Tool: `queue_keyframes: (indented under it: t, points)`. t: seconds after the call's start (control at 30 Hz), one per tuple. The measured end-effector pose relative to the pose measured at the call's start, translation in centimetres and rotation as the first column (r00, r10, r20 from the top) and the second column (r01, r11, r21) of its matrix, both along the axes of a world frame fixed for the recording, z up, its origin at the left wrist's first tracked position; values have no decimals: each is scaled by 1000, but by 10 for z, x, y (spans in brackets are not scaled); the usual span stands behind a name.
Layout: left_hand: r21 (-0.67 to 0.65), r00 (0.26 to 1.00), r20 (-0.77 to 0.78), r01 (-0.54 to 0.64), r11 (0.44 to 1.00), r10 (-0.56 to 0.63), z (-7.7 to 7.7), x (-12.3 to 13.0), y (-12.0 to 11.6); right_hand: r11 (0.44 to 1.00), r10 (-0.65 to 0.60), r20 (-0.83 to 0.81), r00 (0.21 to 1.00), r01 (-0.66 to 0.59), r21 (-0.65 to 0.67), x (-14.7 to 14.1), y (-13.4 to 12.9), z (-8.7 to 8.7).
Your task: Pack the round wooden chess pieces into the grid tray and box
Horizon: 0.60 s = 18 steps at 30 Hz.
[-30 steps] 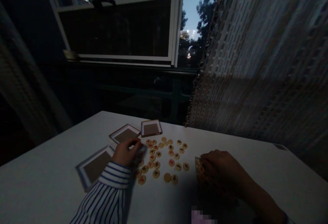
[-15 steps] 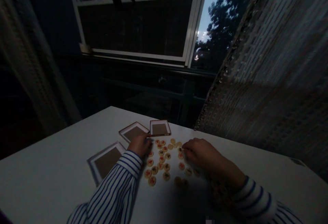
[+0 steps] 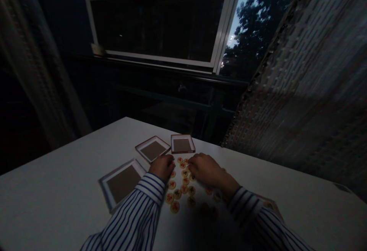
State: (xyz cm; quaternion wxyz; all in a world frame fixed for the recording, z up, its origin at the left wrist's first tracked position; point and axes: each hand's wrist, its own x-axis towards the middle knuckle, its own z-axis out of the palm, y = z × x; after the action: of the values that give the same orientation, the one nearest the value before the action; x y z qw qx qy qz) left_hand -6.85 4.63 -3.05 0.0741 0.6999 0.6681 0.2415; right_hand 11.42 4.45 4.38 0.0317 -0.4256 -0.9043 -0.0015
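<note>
Round wooden discs (image 3: 174, 206) with red or dark characters lie scattered on the white table between my hands. My left hand (image 3: 162, 166) rests at the left edge of the discs, beside the open box parts, its fingers curled; what they hold, if anything, is hidden. Across from it, my right hand (image 3: 205, 168) reaches over the upper right discs, fingertips bent down near a red-marked disc (image 3: 186, 161). Its fingers are closed together, and anything between them is too small to make out. Several discs lie partly under the right hand and forearm.
Two shallow open trays (image 3: 155, 148) (image 3: 182, 145) stand behind the left hand. A larger frame-like tray (image 3: 123, 182) lies left of the left forearm. Another box (image 3: 269, 204) is partly hidden behind the right sleeve. Beyond the table (image 3: 71, 163) are a window and curtains.
My right hand has moved left, closer to my left hand, over the upper discs. A box behind the right sleeve now shows. The view has shifted slightly.
</note>
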Motion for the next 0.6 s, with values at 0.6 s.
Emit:
queue_keyframes:
  t: [0.6]
  points:
    - [79,999,-20,-26,997,28,6,4,-4,1000,-16,2,1000,16,18,16,-7,-1]
